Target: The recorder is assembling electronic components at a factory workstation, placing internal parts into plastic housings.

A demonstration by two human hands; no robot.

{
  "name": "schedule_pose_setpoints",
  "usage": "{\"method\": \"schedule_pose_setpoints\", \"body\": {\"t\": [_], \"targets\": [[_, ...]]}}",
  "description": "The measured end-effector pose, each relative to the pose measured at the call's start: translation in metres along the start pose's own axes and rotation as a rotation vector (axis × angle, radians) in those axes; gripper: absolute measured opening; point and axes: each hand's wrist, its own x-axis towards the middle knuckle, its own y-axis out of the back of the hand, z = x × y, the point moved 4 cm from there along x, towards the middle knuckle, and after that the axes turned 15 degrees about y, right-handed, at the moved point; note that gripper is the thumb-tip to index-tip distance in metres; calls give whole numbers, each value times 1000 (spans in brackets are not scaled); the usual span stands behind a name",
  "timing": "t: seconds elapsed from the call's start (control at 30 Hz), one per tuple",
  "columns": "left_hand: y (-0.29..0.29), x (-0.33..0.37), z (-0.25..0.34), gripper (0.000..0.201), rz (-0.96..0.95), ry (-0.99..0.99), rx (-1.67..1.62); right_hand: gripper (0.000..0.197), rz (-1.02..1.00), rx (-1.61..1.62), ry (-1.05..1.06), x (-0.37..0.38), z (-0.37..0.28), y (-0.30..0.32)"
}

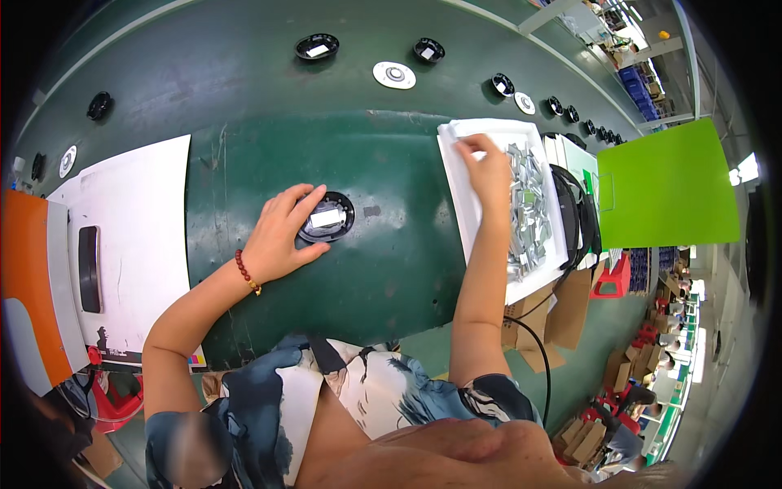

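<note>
A black oval plastic shell [331, 204] with a white rectangular piece in its middle lies on the green table. My left hand [279, 232] holds it from the left, fingers along its upper edge and thumb at the lower edge. Over the left part of a white tray [453, 175], my right hand [489, 175] has its fingertips pinched together. Whatever is between them is too small or blurred to make out. Beside that hand, many small silvery pieces [529, 216] fill the tray in a loose heap.
Farther off, a dark green belt [236, 61] carries black oval shells [317, 46] and white oval parts [394, 75]. To the left, a white sheet [138, 236] bears a dark oblong object [90, 269]. Black cables [577, 212] and a bright green board [668, 187] stand right of the tray.
</note>
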Motion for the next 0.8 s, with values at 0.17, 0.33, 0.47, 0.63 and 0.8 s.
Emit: {"method": "schedule_pose_setpoints", "body": {"t": [0.17, 0.33, 0.47, 0.63, 0.8], "targets": [[-1, 1, 3, 86, 41, -102, -6, 19, -229, 65, 176, -31, -42, -77], [-11, -1, -1, 82, 1, -89, -121, 21, -216, 64, 198, -49, -40, -86], [-8, 15, -10, 85, 24, -23, -61, 18, -241, 49, 216, -49, -40, -82], [31, 69, -42, 89, 201, 28, -19, 18, -239, 42, 176, -44, -42, -83], [67, 140, -104, 90, 430, 146, 103, 16, -221, 69, 245, -40, -45, -88]]}}
